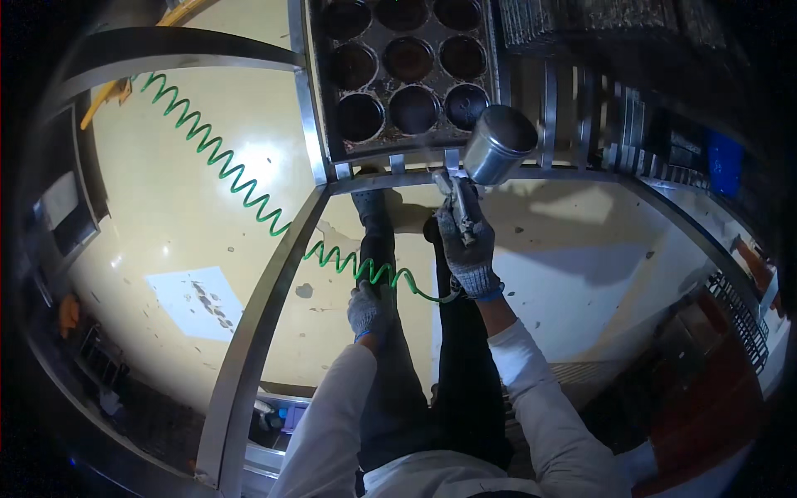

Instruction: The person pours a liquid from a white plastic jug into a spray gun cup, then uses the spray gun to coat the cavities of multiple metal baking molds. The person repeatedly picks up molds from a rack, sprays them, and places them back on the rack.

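My right hand [470, 249], in a grey knitted glove, grips a spray gun [462, 208]. A round metal cup [500, 146] is mounted on the gun and stands tilted to the right. The gun's nozzle end points toward a dark baking pan [386, 81] with several round wells, resting on a metal rack. From under my right wrist a green coiled hose [215, 149] stretches away to the upper left. My left hand [365, 309], also gloved, has curled fingers at the lower edge of the coil. Whether they close around the hose is hidden.
Metal frame rails [261, 336] run on my left, and a curved front rail [560, 174] lies below the pan. Dark stacked pans [585, 25] stand at the upper right. A stained white sheet [196, 302] lies on the pale floor. A black crate [741, 317] is at the right.
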